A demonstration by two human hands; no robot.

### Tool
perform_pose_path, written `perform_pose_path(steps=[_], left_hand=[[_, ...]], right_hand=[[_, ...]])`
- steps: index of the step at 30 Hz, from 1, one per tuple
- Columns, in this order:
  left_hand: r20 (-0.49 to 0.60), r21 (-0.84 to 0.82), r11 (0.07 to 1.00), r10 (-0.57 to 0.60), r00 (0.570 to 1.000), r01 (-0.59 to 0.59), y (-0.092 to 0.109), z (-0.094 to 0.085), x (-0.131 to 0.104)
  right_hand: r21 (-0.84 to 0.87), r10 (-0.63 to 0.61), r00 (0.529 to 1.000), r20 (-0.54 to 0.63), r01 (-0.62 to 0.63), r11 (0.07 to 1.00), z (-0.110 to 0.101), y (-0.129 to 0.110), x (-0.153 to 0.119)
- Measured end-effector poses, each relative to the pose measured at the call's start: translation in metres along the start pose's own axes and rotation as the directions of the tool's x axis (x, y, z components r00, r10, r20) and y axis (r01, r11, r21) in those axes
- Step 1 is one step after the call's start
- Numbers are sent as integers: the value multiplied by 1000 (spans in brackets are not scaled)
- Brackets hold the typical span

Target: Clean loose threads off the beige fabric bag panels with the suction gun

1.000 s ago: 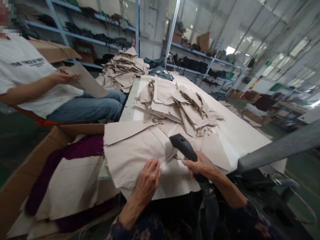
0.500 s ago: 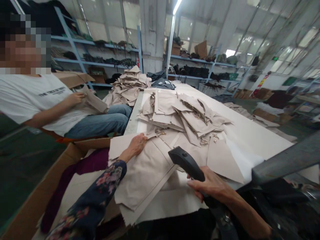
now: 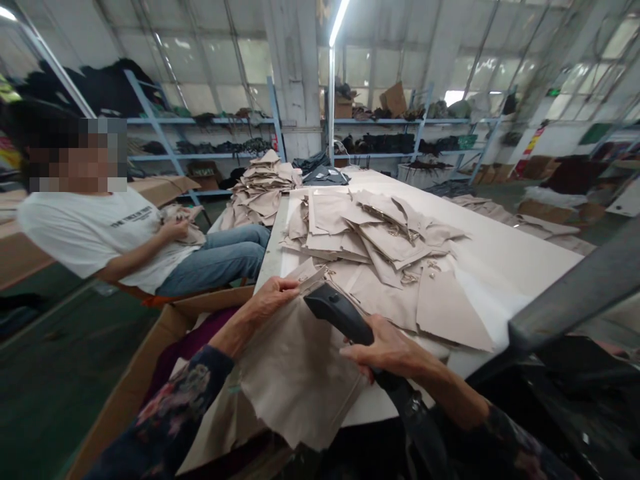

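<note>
Beige fabric [image 3: 300, 380] overhangs the table [image 3: 515, 257], left hand [image 3: 270, 298] pinching its upper edge, right hand [image 3: 389, 347] gripping a black tool [image 3: 336, 308].

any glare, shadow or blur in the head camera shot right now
Head view, top: overhead tube light glares white; head view, centre: beige fabric below the black tool looks partly shaded; head view, lower left: floral sleeve looks soft, perhaps motion blur; head view, edges: shapes look stretched, as through a wide lens.

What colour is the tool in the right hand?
The tool is black; the head view shows it best.
</note>
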State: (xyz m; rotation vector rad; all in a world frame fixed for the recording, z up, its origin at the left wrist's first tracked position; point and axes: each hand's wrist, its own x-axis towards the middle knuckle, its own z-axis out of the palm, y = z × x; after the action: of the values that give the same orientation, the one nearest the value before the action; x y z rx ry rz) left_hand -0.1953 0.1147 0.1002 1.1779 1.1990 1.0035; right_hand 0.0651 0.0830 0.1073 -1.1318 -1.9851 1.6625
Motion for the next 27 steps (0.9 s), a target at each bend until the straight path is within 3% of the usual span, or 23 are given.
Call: perform_pose_path(steps=[3,9,13,18,22,27], left_hand=[[45,-34,999,-27,999,28,-10,8,-10],[-93,-191,981,-35,995,16,-26,15,-14],[-157,-241,971,-44,987,6,-33,13,-18],[-170,-269,963,-41,985,-7,-36,18,-21],[-73,-301,953,24,997,-45,-32,24,-29],[9,-376,925,56,998,-48,-32,27,-43]], right_hand=[[-35,-27,999,-25,26,999,4,-1,5],[-23,-98,987,-125,96,995,-4,-4,18],[-38,-125,964,-236,120,992,-21,-9,6],[-1,-57,993,-100,58,998,-15,-10,-22],[-29,-18,1000,1,18,999,2,-4,-20],[44,-34,999,-33,35,998,1,-3,-12]])
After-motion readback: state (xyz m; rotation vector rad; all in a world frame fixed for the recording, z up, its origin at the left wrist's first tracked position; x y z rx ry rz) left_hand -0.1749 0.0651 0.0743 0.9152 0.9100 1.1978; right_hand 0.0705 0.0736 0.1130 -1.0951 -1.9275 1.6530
